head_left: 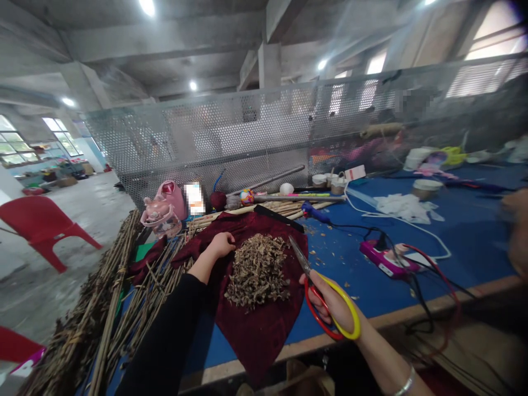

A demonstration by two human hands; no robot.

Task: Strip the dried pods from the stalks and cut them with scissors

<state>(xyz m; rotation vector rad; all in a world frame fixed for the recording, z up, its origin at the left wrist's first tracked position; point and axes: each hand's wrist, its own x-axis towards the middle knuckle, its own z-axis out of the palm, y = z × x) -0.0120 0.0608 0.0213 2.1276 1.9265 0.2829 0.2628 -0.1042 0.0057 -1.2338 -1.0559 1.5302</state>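
In the head view my right hand [330, 302] grips a pair of scissors [300, 257] with one red and one yellow handle. The blades point up and left, next to a heap of short, dry brown plant pieces [259, 269]. That heap lies on a dark red cloth [264, 341] spread over the blue tabletop. My left hand [223, 245] is closed with curled fingers at the upper left side of the heap, over the cloth. Whatever its fingertips pinch, if anything, is too small to make out.
Bundles of long dry stalks [111, 308] lie at the left. Behind the cloth are pale sticks [289, 209], a pink container [171, 198] and a blue glue gun [315, 213]. A purple power strip [388, 259] with cables sits right. A perforated metal screen [214, 132] stands along the back.
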